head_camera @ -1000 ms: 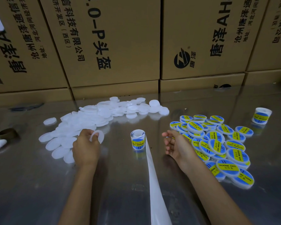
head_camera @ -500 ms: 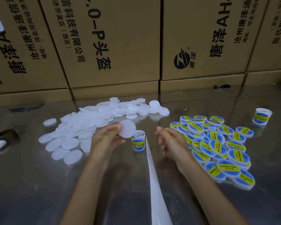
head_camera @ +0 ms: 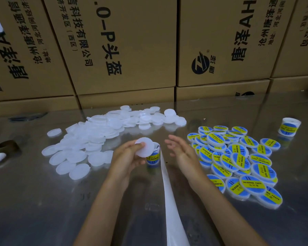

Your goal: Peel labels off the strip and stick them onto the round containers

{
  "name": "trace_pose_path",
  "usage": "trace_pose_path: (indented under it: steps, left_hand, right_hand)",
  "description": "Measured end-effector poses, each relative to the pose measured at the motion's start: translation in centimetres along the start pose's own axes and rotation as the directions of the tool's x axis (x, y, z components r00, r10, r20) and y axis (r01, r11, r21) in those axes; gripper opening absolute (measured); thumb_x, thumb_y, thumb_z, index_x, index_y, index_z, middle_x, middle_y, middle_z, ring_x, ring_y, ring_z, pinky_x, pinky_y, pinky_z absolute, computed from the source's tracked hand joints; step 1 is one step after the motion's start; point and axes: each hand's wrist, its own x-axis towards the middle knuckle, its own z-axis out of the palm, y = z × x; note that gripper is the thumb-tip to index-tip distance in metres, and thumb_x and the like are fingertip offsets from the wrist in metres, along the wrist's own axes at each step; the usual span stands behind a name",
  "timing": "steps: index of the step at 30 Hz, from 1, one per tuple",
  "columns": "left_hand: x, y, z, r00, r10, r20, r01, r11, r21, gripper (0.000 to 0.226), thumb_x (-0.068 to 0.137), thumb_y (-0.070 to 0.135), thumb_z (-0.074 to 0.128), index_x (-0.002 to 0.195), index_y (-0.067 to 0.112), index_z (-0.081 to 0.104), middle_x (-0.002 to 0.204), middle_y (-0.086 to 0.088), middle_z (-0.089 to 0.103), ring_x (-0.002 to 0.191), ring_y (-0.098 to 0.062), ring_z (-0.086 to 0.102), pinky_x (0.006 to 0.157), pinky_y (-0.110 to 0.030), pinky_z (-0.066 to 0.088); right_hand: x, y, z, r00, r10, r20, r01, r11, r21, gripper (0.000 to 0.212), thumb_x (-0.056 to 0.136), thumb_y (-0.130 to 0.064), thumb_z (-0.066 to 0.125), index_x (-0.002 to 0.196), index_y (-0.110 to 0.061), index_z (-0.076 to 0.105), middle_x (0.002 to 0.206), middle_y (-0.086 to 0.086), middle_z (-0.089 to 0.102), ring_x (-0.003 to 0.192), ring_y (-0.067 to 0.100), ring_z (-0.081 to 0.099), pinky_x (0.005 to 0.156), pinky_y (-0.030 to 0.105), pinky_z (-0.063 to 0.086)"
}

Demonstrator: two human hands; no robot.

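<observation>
Head view: the left hand point(head_camera: 127, 158) has its grip on a blank white lid point(head_camera: 144, 147), pinched upright just in front of the label roll point(head_camera: 154, 156) standing on the desk point(head_camera: 43, 201). The right hand point(head_camera: 180, 150) hovers beside the roll, grip released, fingers relaxed. The strip point(head_camera: 171, 201) trails toward the camera. Blank lids point(head_camera: 89, 137) lie piled on the left, labelled lids point(head_camera: 238, 157) on the right, a second roll point(head_camera: 289, 128) further right, and cardboard boxes point(head_camera: 132, 47) behind.
</observation>
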Motion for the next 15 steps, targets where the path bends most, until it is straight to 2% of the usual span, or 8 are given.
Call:
trace_pose_path:
  steps: [2, 5, 8, 12, 15]
  left_hand:
    - [0.0, -0.1, 0.0, 0.999, -0.034, -0.019, 0.034, 0.999, 0.010, 0.012, 0.090, 0.012, 0.069, 0.102, 0.010, 0.072, 0.100, -0.009, 0.074, 0.086, -0.021, 0.071, 0.063, -0.027, 0.059]
    - [-0.1, -0.5, 0.3, 0.999, -0.047, -0.021, 0.048, 0.999, 0.017, 0.015, 0.091, 0.011, 0.068, 0.105, 0.007, 0.070, 0.107, -0.011, 0.073, 0.101, -0.027, 0.071, 0.069, -0.029, 0.061]
    - [-0.1, -0.8, 0.6, 0.999, -0.026, -0.027, 0.027, 0.999, 0.026, 0.015, 0.095, 0.011, 0.064, 0.108, 0.004, 0.068, 0.112, -0.014, 0.071, 0.106, -0.028, 0.070, 0.074, -0.029, 0.061]
    - [0.1, -1.2, 0.7, 0.998, 0.020, -0.061, -0.018, 0.999, 0.030, 0.014, 0.097, 0.009, 0.060, 0.107, 0.002, 0.067, 0.115, -0.015, 0.070, 0.110, -0.029, 0.068, 0.075, -0.029, 0.060]
    - [0.2, -1.5, 0.7, 0.997, 0.022, -0.074, -0.022, 1.000, 0.001, 0.015, 0.097, 0.007, 0.060, 0.108, 0.000, 0.067, 0.117, -0.017, 0.069, 0.113, -0.032, 0.066, 0.082, -0.036, 0.058]
  right_hand:
    - [0.6, 1.0, 0.4, 0.992, 0.077, 0.099, -0.075, 0.997, -0.023, 0.048, 0.102, 0.001, 0.037, 0.145, -0.020, 0.043, 0.138, -0.002, 0.055, 0.120, 0.006, 0.051, 0.084, 0.006, 0.044]
    - [1.1, 1.9, 0.8, 0.974, 0.131, 0.183, -0.118, 0.990, -0.078, 0.057, 0.101, 0.002, 0.035, 0.151, -0.024, 0.032, 0.140, -0.005, 0.054, 0.121, 0.004, 0.049, 0.081, 0.001, 0.042]
    - [1.2, 2.2, 0.9, 0.985, 0.091, 0.149, -0.070, 0.988, -0.137, 0.053, 0.099, 0.004, 0.036, 0.147, -0.019, 0.040, 0.123, -0.007, 0.062, 0.111, 0.006, 0.058, 0.090, 0.010, 0.043]
    - [0.9, 2.0, 0.6, 0.996, 0.026, 0.080, -0.010, 0.981, -0.193, 0.044, 0.096, 0.006, 0.046, 0.137, -0.010, 0.049, 0.100, -0.006, 0.061, 0.084, 0.002, 0.058, 0.070, 0.006, 0.045]
    - [0.6, 2.1, 0.6, 0.997, -0.007, 0.073, 0.027, 0.963, -0.267, 0.042, 0.090, 0.008, 0.054, 0.130, -0.005, 0.057, 0.105, 0.009, 0.061, 0.080, 0.009, 0.054, 0.071, 0.006, 0.045]
